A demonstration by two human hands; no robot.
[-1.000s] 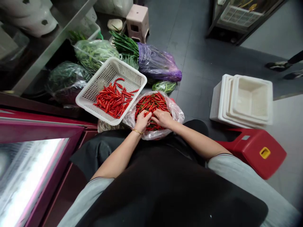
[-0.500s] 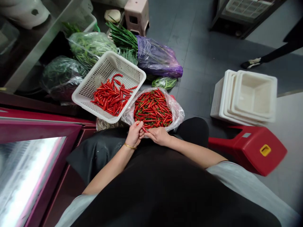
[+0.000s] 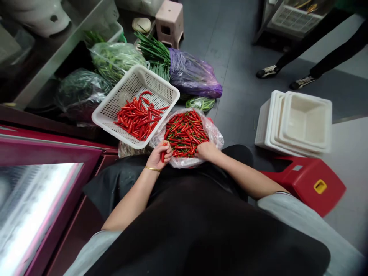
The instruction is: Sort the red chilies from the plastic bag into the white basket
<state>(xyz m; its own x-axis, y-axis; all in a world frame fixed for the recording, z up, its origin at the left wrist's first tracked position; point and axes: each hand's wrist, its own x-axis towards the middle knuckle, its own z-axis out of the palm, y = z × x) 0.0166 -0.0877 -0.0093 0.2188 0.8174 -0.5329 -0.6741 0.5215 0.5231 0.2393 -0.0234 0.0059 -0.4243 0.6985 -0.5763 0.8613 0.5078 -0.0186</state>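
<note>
My left hand (image 3: 161, 154) is closed around red chili peppers (image 3: 163, 156), one showing below the fingers and a tip above. It is at the near left edge of a clear plastic bag (image 3: 214, 133). Filling that bag are red chilies with green stems (image 3: 186, 132). My right hand (image 3: 207, 151) reaches into the bag's near right side, its fingertips hidden among the chilies. Left of the bag, a white perforated basket (image 3: 107, 111) sits tilted, with loose red chilies (image 3: 138, 119) inside, apparently without stems.
Bagged greens (image 3: 117, 59) and a purple-wrapped bundle (image 3: 195, 74) lie beyond the basket. A pink stool (image 3: 171, 23) stands behind. On the right are stacked white tubs (image 3: 307, 119) and a red plastic object (image 3: 313, 188). Another person's legs (image 3: 324, 50) are at upper right.
My hands have moved apart from around one chili. The left shifted left, keeping chilies in it; the right went into the bag. The other person's second foot came into view.
</note>
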